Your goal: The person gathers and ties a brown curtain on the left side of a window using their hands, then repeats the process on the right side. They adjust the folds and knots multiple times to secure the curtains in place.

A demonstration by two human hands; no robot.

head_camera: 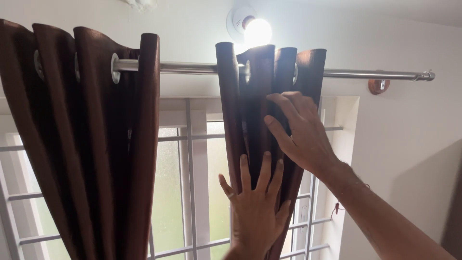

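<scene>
Hands both spread flat on the right brown curtain (pixel 250 101): left hand (pixel 257 209) below right hand (pixel 301 132).

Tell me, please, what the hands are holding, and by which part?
Both hands press the right brown curtain: right hand on its upper folds, left hand flat lower down. No closed grip is visible.

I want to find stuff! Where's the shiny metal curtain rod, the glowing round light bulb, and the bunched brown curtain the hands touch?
Shiny metal curtain rod (pixel 187 69), head view, bare middle stretch.
Glowing round light bulb (pixel 257 32), head view, bright centre.
Bunched brown curtain (pixel 255 110), head view, middle fold.
</scene>
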